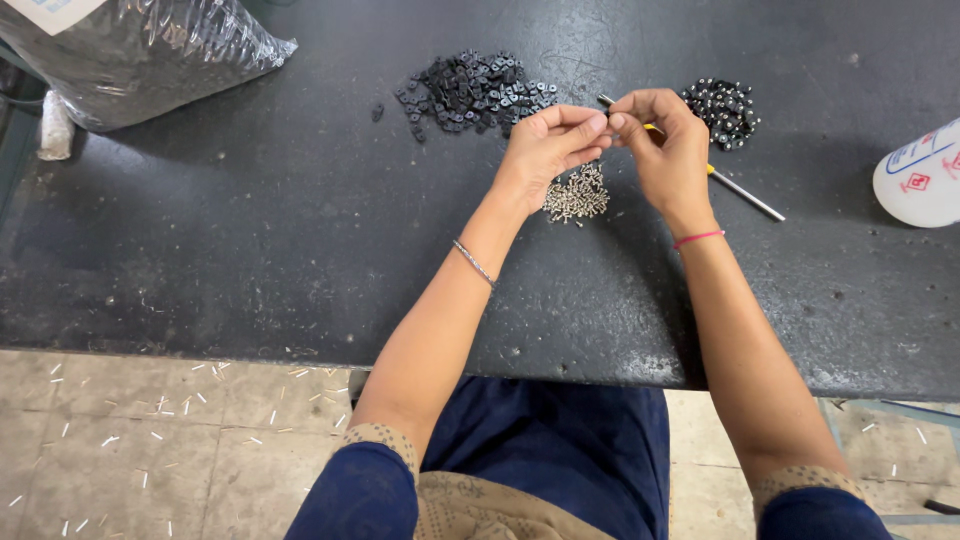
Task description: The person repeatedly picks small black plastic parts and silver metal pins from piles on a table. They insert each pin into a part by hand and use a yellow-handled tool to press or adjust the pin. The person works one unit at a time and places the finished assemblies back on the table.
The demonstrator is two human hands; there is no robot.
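Black and scuffed, the worktop (250,230) carries everything here. The person's left hand (548,145) and right hand (662,145) meet above its middle, fingertips pressed together around something too small to make out; each grip is pinched closed on that tiny piece, and I cannot tell what it is. The right hand also holds a screwdriver (735,186): its yellow handle shows beside the palm, a thin metal shaft runs out to the right over the worktop, and a short tip pokes out near the fingertips.

Just beneath the left hand lies a small heap of silver screws (578,195), resting on the worktop. Beyond the left hand is a wider pile of black plastic parts (475,90). Past the right hand sits a tighter cluster of black parts with screw heads showing (722,108).

At the far left corner slumps a clear plastic bag (140,50) full of dark contents. A white plastic bottle (920,175) lies at the right edge. Small white scraps are scattered on the tiled floor (150,440) below.
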